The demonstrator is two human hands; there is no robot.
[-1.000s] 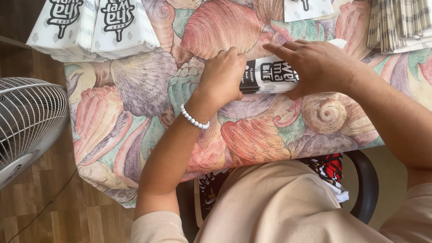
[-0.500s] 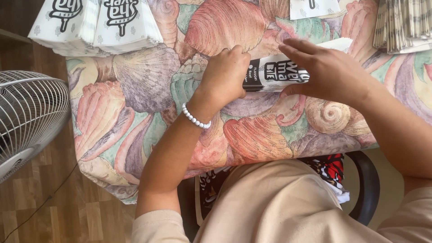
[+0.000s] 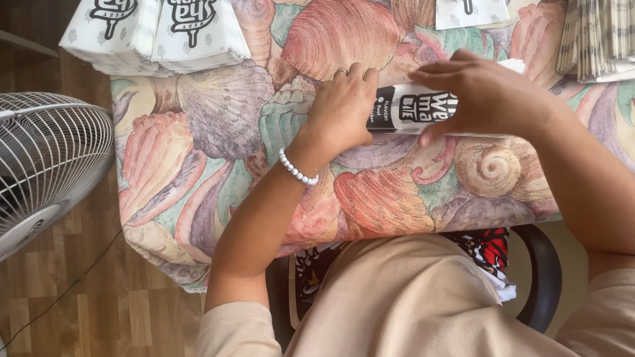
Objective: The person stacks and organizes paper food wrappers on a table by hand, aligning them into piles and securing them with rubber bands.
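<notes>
A long white paper sleeve with black printing [image 3: 411, 109] lies flat on a table covered by a seashell-patterned cloth [image 3: 218, 158]. My left hand [image 3: 344, 109], with a white bead bracelet at the wrist, presses down on the sleeve's left end, fingers curled. My right hand [image 3: 483, 99] lies over the sleeve's right part, fingers spread across it and thumb under its lower edge. Most of the sleeve's right end is hidden beneath that hand.
Two stacks of white printed paper bags [image 3: 155, 33] sit at the table's far left corner. Another stack of folded paper [image 3: 595, 39] stands at the far right, and a single white bag [image 3: 469, 12] lies at the top edge. A white fan [image 3: 46, 172] stands on the wooden floor to the left.
My right hand has slid along the sleeve and flattened over it. My left hand stays pressed on the sleeve's left end.
</notes>
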